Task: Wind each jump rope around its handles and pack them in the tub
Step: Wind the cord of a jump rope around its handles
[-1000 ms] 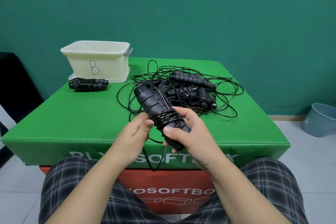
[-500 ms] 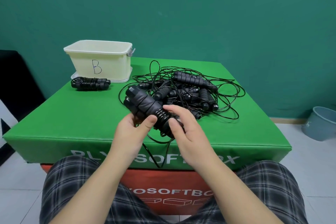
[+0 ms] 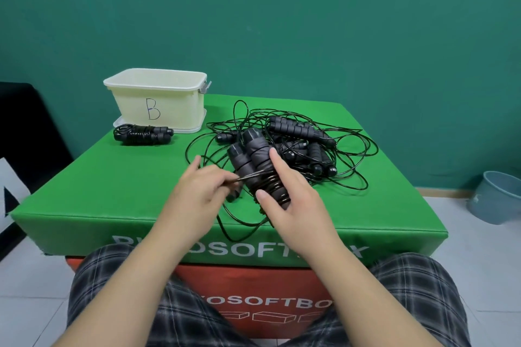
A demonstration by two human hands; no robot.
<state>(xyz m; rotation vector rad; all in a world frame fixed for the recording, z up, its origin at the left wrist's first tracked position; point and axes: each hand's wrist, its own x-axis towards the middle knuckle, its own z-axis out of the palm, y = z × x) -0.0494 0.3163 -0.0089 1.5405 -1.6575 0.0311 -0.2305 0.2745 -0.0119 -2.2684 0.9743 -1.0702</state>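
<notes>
My right hand [image 3: 293, 205] grips a pair of black jump rope handles [image 3: 251, 155] held side by side, with several turns of black cord wound round their lower part. My left hand [image 3: 197, 191] pinches the loose cord just left of the handles, pulled taut. Slack cord hangs in loops over the front edge of the green box. A tangled pile of black ropes and handles [image 3: 304, 144] lies behind my hands. One wound rope bundle [image 3: 142, 133] lies in front of the cream tub [image 3: 158, 101] marked "B" at the back left.
The green soft box top [image 3: 112, 183] carries everything, above an orange box. The tub stands on its lid. A grey-blue bucket [image 3: 496, 200] sits on the floor at the right. A dark object stands at the far left. My plaid-clad knees are below.
The handles have swung more upright and away from me. My left hand has moved from the handles to pinching the cord and pulling it out to the left. The right hand's grip shifted lower.
</notes>
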